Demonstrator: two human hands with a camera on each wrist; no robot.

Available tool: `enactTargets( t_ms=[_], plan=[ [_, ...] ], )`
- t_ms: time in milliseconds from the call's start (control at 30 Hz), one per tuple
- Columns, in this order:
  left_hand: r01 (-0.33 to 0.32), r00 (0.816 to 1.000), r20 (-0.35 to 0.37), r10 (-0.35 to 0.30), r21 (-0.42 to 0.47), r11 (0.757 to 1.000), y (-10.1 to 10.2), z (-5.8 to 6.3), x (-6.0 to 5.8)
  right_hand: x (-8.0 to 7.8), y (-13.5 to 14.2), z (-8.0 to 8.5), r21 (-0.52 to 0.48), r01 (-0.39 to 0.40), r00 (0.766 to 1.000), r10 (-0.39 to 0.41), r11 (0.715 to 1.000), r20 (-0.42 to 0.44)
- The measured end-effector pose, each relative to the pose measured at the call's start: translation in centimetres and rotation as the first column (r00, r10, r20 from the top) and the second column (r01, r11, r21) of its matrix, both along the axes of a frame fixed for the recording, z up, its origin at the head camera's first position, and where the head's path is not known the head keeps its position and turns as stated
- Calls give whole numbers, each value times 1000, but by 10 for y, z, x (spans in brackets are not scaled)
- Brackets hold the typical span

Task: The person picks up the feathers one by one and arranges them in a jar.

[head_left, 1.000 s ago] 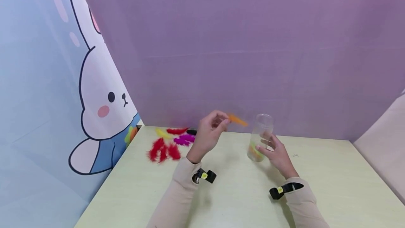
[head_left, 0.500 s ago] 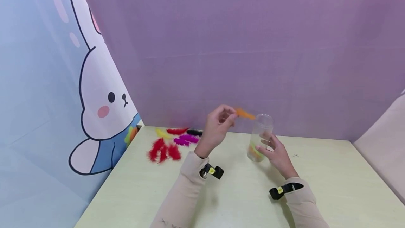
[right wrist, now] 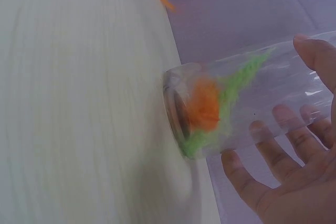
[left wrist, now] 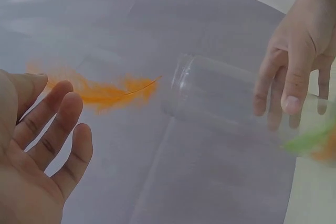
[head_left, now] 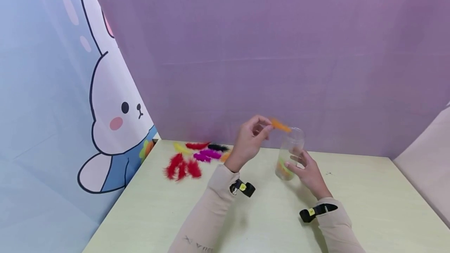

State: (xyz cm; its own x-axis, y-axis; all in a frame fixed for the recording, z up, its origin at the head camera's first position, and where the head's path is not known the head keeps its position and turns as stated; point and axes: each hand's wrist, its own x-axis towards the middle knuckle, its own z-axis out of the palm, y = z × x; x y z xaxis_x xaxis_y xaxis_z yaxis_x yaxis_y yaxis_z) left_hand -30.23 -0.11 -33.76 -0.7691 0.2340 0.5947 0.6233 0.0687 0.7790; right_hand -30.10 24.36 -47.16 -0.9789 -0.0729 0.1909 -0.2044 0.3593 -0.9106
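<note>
My left hand (head_left: 250, 139) pinches an orange feather (head_left: 280, 125) at one end, between thumb and index finger. In the left wrist view the orange feather (left wrist: 118, 92) points its bare quill at the mouth of a clear jar (left wrist: 215, 93). The jar (head_left: 291, 143) stands upright on the table, and the feather's tip is at its rim in the head view. Fingers and thumb of my right hand (head_left: 309, 171) curl round the jar's side. Inside, at the bottom, lie a green feather (right wrist: 239, 82) and an orange feather (right wrist: 203, 104).
Left on the pale table (head_left: 274, 221) lie several red feathers (head_left: 181, 166), a yellow feather (head_left: 183, 148), purple feathers (head_left: 207, 155), a black feather (head_left: 218, 147) and another orange feather (head_left: 225, 156), partly behind my left wrist. A purple cloth (head_left: 274, 50) hangs behind the table.
My left hand has moved right and slightly up, carrying the orange feather to the jar's rim. Another orange feather on the table has come into sight. My right hand and the jar stay put.
</note>
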Motion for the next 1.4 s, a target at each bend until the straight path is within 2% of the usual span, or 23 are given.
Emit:
enactTargets(
  t_ms=[200,367,633,1400],
  plan=[
    [-1,1000,29,2,-44,999,9,-3,-3,1,-1,1,-2,1,1000,-1,1000,0],
    [7,1000,29,-5,-61,998,18,-5,-5,1,-1,1,-5,3,1000,-3,1000,3],
    [-15,999,34,18,-97,995,28,-11,-9,1,-1,1,8,7,1000,-7,1000,3],
    [-27,997,65,36,-127,992,48,-24,-21,-2,-1,-1,9,16,1000,-16,1000,9]
  ],
)
